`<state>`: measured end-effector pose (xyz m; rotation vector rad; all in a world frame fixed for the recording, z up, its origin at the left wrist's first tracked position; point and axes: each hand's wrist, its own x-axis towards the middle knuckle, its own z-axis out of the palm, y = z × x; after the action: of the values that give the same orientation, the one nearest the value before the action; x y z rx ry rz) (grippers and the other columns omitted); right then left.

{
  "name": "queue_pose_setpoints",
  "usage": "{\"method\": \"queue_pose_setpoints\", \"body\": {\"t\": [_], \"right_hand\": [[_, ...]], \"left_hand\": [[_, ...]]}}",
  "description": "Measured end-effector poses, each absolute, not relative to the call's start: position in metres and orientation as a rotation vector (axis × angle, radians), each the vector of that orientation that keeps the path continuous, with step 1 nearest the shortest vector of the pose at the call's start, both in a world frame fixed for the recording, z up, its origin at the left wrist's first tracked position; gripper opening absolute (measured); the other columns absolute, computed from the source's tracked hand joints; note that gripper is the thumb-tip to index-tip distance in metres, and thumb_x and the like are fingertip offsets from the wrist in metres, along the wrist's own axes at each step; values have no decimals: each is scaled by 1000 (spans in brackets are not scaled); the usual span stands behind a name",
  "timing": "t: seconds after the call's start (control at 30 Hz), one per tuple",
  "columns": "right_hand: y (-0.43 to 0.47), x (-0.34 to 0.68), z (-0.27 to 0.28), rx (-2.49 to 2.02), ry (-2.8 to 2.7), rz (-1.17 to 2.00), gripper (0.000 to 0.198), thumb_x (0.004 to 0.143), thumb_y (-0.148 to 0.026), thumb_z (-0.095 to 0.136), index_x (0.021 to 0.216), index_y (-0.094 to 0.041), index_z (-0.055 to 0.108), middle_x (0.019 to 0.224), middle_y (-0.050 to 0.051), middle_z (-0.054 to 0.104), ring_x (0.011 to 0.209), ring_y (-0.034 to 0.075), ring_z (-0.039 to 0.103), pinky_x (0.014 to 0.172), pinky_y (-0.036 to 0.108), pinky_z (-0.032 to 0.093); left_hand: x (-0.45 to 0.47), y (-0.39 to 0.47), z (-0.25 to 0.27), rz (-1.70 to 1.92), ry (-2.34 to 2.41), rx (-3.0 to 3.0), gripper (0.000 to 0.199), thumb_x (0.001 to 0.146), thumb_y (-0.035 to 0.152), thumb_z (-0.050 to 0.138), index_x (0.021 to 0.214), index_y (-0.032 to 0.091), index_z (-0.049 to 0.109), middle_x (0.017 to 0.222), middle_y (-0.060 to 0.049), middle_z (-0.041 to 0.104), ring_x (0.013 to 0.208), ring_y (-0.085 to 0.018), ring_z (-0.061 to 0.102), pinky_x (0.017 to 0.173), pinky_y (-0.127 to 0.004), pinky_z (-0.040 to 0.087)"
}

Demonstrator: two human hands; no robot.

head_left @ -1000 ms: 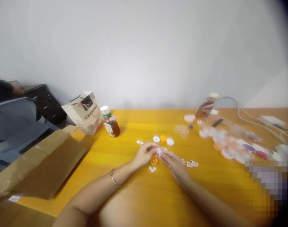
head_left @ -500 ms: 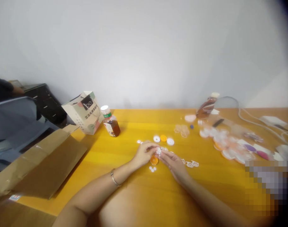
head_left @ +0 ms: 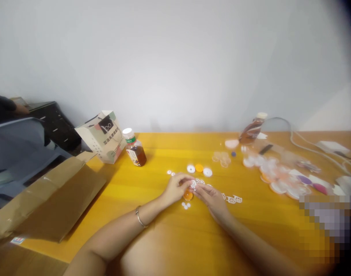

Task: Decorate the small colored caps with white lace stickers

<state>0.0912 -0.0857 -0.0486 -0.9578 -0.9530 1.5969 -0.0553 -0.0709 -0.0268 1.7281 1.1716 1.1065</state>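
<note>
Between the fingertips of my left hand and my right hand is a small white openwork plastic piece. Both hands are closed in a pinch on it, just above the table. An orange round case lies beneath them, partly hidden by the fingers. Nearer me are several small white discs. Similar white openwork pieces lie right of my right hand, and more show behind the fingers. Beyond the hands sit a white round part, an orange one and another white one.
A brown cardboard box, a paper bag and a drink bottle stand left. At right are clear round parts, a second bottle and cables. Part of a person shows at far left.
The white piece has turned slightly between my fingertips, and my right fingers have curled in a little. Everything else on the table stays where it was.
</note>
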Motion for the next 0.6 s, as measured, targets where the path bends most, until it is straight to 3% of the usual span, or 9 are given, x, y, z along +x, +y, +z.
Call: {"method": "queue_pose_setpoints", "body": {"t": [0.6], "right_hand": [[-88,92,-41,-980,-1107,1518,22,60,-41,70,71,-22,69,72,2,69,72,21,62,77,36,48]], "left_hand": [[-55,-69,-33,1040,1167,1588,9,74,15,51,79,13,58,72,-1,58,67,-10,53,65,-20,43]]}}
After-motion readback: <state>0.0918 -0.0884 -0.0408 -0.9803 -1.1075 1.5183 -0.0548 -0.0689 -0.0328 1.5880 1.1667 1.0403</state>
